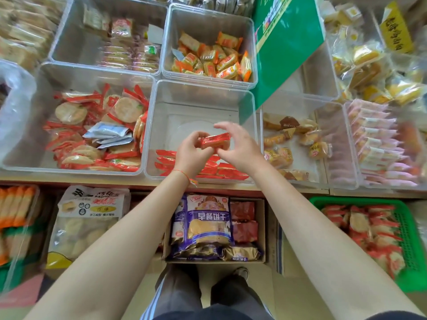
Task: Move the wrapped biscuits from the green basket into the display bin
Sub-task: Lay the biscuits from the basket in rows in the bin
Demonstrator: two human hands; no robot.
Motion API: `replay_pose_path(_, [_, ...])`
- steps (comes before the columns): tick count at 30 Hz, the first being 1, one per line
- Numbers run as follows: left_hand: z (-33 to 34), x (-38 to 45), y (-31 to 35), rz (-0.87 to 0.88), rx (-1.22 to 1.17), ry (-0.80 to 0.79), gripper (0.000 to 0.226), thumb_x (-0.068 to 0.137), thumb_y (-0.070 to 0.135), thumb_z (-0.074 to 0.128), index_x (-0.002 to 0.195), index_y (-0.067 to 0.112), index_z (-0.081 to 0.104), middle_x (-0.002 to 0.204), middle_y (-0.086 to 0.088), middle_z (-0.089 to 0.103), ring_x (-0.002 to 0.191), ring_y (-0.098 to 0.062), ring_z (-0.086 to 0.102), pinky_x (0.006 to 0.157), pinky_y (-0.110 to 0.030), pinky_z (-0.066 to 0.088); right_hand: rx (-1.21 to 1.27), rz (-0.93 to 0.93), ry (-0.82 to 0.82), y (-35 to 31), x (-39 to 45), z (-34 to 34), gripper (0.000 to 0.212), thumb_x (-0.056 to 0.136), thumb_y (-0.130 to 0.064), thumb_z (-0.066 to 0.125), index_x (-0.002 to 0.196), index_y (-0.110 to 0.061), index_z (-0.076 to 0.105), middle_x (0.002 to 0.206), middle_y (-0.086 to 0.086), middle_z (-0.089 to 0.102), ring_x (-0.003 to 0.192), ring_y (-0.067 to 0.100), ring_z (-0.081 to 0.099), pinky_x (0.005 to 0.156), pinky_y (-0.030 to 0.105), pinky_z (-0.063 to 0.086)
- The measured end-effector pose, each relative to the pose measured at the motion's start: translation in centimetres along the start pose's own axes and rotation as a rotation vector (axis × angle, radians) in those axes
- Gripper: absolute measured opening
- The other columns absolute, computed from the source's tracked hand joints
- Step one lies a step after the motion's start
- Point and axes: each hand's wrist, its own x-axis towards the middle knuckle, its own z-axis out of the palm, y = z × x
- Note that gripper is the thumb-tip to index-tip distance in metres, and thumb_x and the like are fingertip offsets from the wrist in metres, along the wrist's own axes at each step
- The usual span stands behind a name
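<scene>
A wooden bench [76, 181] edge runs across mid-frame, carrying clear plastic bins [97, 72] of wrapped snacks from 9 to 3 o'clock. Green signboard [286, 42] leans at 1 o'clock. Below the bench, a cardboard box [261, 227] of packets sits on the tan floor [288, 296] at 6 o'clock; lighting even.

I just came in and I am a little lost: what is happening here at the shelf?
A person is restocking. Both hands, left hand and right hand, hold one red wrapped biscuit over the clear bin, where a row of the same packs already lies along the near wall. The green basket, low on the right, holds many more.
</scene>
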Motion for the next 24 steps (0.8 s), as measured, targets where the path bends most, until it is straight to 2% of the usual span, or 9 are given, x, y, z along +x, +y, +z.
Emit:
replay_pose_path(2, [0.7,0.7,0.1,0.044,0.057,-0.015,0.028,0.079,0.009,0.063,0.104,0.022,0.061,0.087,0.006,0.065,0.077,-0.011,0.061,0.076,-0.03,0.051,-0.074,0.022,0.031,0.2,0.7,-0.2,0.03,0.081,-0.017,0.068,0.11,-0.024,0.066,0.105,-0.003,0.068,0.099,0.019,0.061,0.086,0.035,0.051])
replay_pose_path(4, [1.1,1.6,-0.2,0.08,0.143,0.0,0.034,0.084,0.009,0.058,0.118,0.018,0.058,0.106,-0.001,0.065,0.098,-0.014,0.06,0.089,-0.034,0.05,-0.114,0.069,0.108,0.8,1.1,-0.6,0.018,0.084,-0.021,0.068,0.102,-0.022,0.066,0.095,-0.002,0.069,0.087,0.02,0.062,0.076,0.037,0.053])
replay_pose_path(6, [1.1,2.6,-1.0,0.114,0.39,-0.046,0.045,0.087,0.009,0.053,0.132,0.016,0.051,0.126,-0.007,0.06,0.12,-0.021,0.052,0.101,-0.039,0.044,-0.176,0.088,0.207,1.8,1.3,-1.0,0.014,0.087,-0.025,0.067,0.1,-0.022,0.064,0.092,-0.002,0.067,0.085,0.019,0.06,0.072,0.039,0.053])
replay_pose_path(8, [0.9,3.6,-2.1,0.123,0.734,-0.19,0.049,0.089,0.011,0.048,0.138,0.02,0.048,0.134,-0.008,0.056,0.126,-0.027,0.047,0.104,-0.04,0.04,-0.291,0.103,0.204,2.6,1.3,-1.1,0.014,0.089,-0.023,0.064,0.103,-0.022,0.062,0.095,-0.002,0.066,0.088,0.021,0.059,0.077,0.038,0.05])
replay_pose_path(10, [0.9,4.3,-3.0,0.092,0.947,-0.364,0.047,0.093,0.017,0.045,0.139,0.023,0.047,0.138,-0.006,0.054,0.128,-0.027,0.047,0.105,-0.04,0.04,-0.425,0.097,0.095,3.2,1.1,-0.6,0.019,0.092,-0.02,0.059,0.11,-0.023,0.061,0.101,-0.003,0.067,0.095,0.022,0.059,0.083,0.036,0.043])
replay_pose_path(13, [0.9,4.6,-3.7,0.001,1.027,-0.51,0.041,0.097,0.028,0.04,0.136,0.027,0.05,0.138,-0.005,0.054,0.124,-0.028,0.051,0.104,-0.042,0.042,-0.471,0.093,-0.039,3.3,0.7,0.6,0.028,0.094,-0.015,0.051,0.12,-0.025,0.06,0.111,-0.001,0.065,0.105,0.023,0.056,0.092,0.039,0.039])
replay_pose_path(16, [0.4,4.7,-3.8,0.008,1.071,-0.466,0.036,0.099,0.034,0.039,0.131,0.03,0.054,0.13,-0.006,0.06,0.117,-0.03,0.056,0.097,-0.041,0.047,-0.523,0.132,-0.108,3.8,0.7,2.1,0.033,0.093,-0.009,0.047,0.12,-0.025,0.059,0.112,0.002,0.066,0.107,0.026,0.055,0.093,0.038,0.039])
replay_pose_path(20, [-0.1,4.9,-3.9,0.006,1.082,-0.459,0.035,0.1,0.036,0.039,0.131,0.03,0.054,0.129,-0.005,0.06,0.117,-0.028,0.056,0.096,-0.04,0.045,-0.472,0.323,-0.299,4.9,1.1,3.3,0.035,0.092,-0.01,0.047,0.119,-0.025,0.063,0.118,0.006,0.067,0.108,0.029,0.059,0.089,0.035,0.048])
replay_pose_path(24, [0.0,4.9,-4.3,0.01,1.079,-0.482,0.035,0.1,0.035,0.036,0.131,0.03,0.053,0.13,-0.007,0.06,0.116,-0.031,0.056,0.096,-0.04,0.045,-0.441,0.397,-0.355,4.9,1.7,3.4,0.042,0.091,-0.006,0.042,0.124,-0.02,0.064,0.125,0.008,0.065,0.111,0.029,0.06,0.091,0.037,0.051])
